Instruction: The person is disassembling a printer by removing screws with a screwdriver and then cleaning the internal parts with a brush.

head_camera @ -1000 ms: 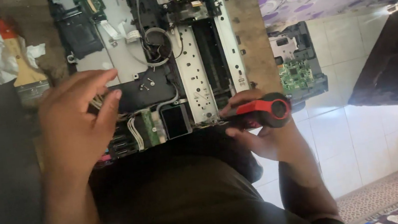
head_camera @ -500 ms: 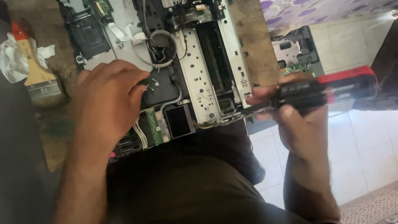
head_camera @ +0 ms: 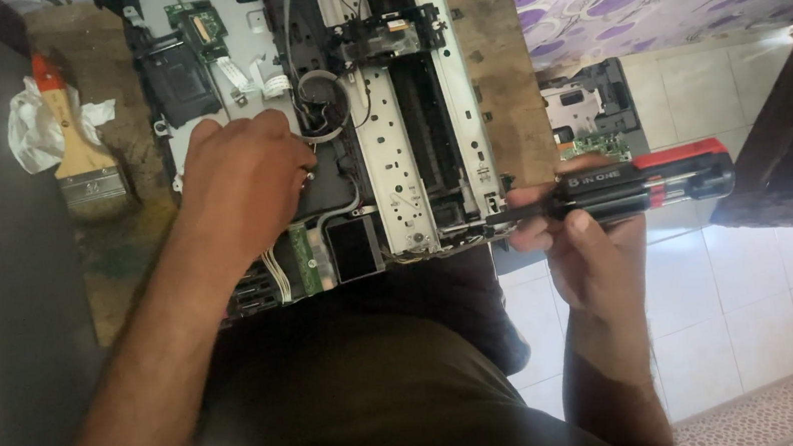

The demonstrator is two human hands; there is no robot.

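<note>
An opened machine chassis [head_camera: 407,141] with metal rails, wires and small green circuit boards lies on a worn wooden board [head_camera: 499,69]. My left hand [head_camera: 246,186] rests palm down on its middle, fingers curled over the black parts beside a wire coil [head_camera: 322,106]. My right hand [head_camera: 585,240] grips a black and red screwdriver [head_camera: 644,182] held sideways. The screwdriver's tip meets the chassis's near right corner [head_camera: 492,216].
A paintbrush with a wooden handle [head_camera: 75,151] lies on the board's left, next to a crumpled white cloth [head_camera: 32,127]. Another dismantled electronic unit [head_camera: 590,118] sits on the tiled floor to the right. My dark trousers [head_camera: 378,397] fill the bottom.
My left hand has moved further onto the chassis and settled there. My right hand has turned the screwdriver sideways and brought its tip to the chassis corner.
</note>
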